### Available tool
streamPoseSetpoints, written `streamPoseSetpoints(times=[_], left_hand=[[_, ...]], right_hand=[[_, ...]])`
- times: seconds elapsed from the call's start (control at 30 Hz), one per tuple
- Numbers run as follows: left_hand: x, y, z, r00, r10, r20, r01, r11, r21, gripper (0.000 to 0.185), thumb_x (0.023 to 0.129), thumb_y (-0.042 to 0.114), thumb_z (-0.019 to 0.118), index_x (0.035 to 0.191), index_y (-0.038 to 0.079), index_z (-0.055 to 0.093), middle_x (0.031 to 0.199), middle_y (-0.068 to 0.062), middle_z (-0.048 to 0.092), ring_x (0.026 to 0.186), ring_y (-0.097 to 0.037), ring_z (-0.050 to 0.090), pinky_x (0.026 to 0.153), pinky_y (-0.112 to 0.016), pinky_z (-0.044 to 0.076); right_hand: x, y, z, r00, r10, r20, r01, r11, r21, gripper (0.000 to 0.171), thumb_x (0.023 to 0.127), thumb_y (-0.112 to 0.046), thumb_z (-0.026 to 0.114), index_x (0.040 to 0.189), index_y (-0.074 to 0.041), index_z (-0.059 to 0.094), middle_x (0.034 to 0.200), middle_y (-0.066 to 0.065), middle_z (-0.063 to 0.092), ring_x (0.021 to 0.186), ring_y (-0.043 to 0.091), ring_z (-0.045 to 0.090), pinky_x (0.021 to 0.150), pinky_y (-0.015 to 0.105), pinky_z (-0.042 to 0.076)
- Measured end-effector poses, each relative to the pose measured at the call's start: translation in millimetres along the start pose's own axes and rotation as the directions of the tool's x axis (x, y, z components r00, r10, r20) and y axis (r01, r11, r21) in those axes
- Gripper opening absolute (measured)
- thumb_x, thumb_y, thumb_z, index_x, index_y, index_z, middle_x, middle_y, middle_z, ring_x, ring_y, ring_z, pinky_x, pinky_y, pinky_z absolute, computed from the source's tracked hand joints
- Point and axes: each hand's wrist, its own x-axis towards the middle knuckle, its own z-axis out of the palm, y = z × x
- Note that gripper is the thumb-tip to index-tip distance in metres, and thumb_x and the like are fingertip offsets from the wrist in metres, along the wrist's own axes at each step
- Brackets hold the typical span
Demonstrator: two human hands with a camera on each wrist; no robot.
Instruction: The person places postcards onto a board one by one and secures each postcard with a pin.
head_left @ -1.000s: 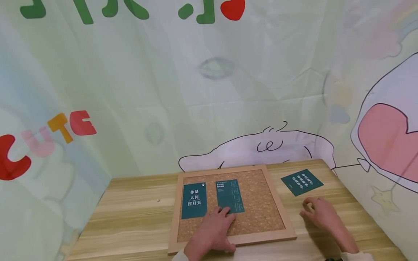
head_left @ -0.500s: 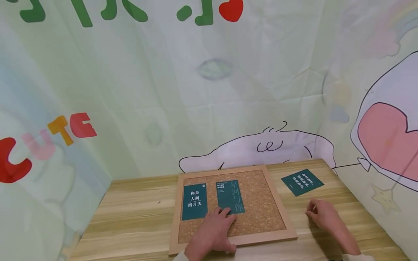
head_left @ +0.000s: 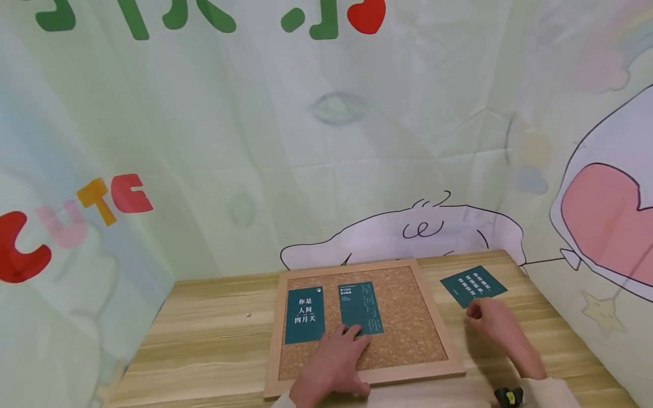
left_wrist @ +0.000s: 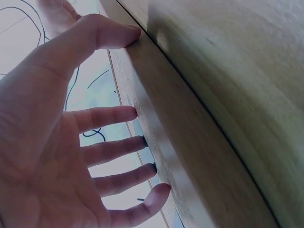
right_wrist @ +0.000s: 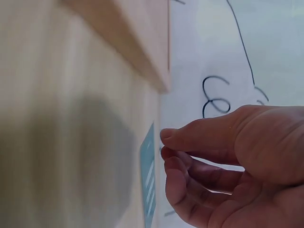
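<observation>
My left hand (head_left: 334,360) lies over the front of a wood-framed corkboard (head_left: 408,340). Its spread, fairly straight fingers rest at the lower edge of a dark green card (head_left: 359,303), and its thumb touches the frame's front edge (left_wrist: 166,95). Left of that card is another green card (head_left: 301,328) with white characters and a small round pin (head_left: 318,290) at its upper right corner. My right hand (head_left: 497,326) is right of the board, thumb and index finger nearly together around a tiny pin-like object (right_wrist: 161,149), mostly hidden. A loose green card (head_left: 466,283) lies just beyond it.
The wooden table (head_left: 204,351) carries the board. A small stud-like object (head_left: 248,314) sits on the table to the left. A printed cloth backdrop (head_left: 229,141) hangs behind and on both sides, near the table's edges.
My right hand's thumb and index finger have come together, and the hand has moved forward and left to the near corner of the loose card. My left hand has stayed put.
</observation>
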Motion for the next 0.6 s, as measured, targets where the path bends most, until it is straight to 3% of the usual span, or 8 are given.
streamPoseSetpoints(times=[0.6], left_hand=[[-0.4, 0.9, 1.7, 1.000, -0.002, 0.000, 0.002, 1.000, 0.021, 0.086, 0.070, 0.066, 0.086, 0.143, 0.030, 0.058, 0.144, 0.004, 0.054, 0.133, -0.030, 0.050, 0.098, -0.059, 0.048]], right_hand=[[58.4, -92.1, 24.1, 0.983, -0.182, 0.011, 0.180, 0.978, 0.104, 0.008, 0.089, 0.004, 0.073, 0.085, -0.001, 0.068, 0.078, 0.004, 0.063, 0.071, 0.018, 0.058, 0.064, 0.036, 0.052]])
